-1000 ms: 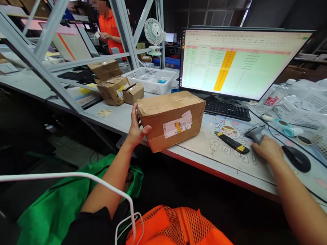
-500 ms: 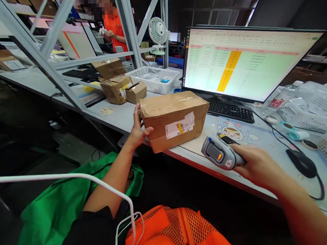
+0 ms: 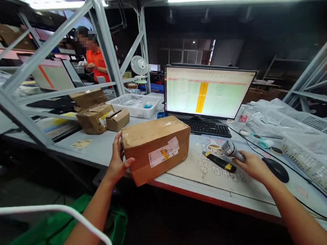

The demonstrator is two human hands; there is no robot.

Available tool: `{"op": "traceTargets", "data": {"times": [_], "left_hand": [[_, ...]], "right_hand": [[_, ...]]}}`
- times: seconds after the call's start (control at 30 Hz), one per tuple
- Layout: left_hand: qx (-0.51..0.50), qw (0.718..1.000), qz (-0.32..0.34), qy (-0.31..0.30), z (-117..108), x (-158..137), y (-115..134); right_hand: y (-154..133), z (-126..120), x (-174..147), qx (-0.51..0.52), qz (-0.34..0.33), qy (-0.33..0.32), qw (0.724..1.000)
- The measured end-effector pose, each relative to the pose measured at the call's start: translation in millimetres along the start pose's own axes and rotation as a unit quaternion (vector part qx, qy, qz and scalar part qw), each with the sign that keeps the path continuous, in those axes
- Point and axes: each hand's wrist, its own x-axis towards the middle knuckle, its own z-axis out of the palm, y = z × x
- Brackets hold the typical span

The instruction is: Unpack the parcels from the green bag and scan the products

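A taped cardboard box (image 3: 159, 140) sits at the table's front edge, its near lower left corner jutting past the edge. My left hand (image 3: 118, 162) grips its left end, thumb on the front face and fingers partly hidden behind. On that front face is a white shipping label (image 3: 164, 152) with a yellow strip. My right hand (image 3: 253, 165) is closed around the handle of a grey barcode scanner (image 3: 232, 151), held low over the desk mat. Just left of the scanner lies a black and yellow utility knife (image 3: 219, 161).
Behind stand a monitor (image 3: 205, 93) and a keyboard (image 3: 207, 127). A black mouse (image 3: 275, 169) and white baskets (image 3: 306, 159) are at the right. Opened cardboard boxes (image 3: 94, 116) and a white basket (image 3: 137, 103) stand back left. Past the metal frame is a person in orange (image 3: 96, 62).
My right hand has moved the scanner away from the box, back and down towards the desk mat. My left hand stays on the box. The view has tilted upward.
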Motion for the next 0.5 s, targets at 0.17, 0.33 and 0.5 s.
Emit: {"op": "traceTargets", "data": {"times": [0.17, 0.33, 0.5], "left_hand": [[-0.003, 1.0, -0.01, -0.002, -10, 19, -8], [-0.001, 1.0, -0.024, 0.001, -12, 20, -12], [-0.039, 0.998, -0.059, 0.0, -6, 15, -3]], "right_hand": [[34, 28, 11, -0.025, 0.103, -0.006, 0.994], [40, 23, 19, -0.067, 0.108, -0.064, 0.99], [13, -30, 62, -0.081, 0.098, -0.003, 0.992]]}}
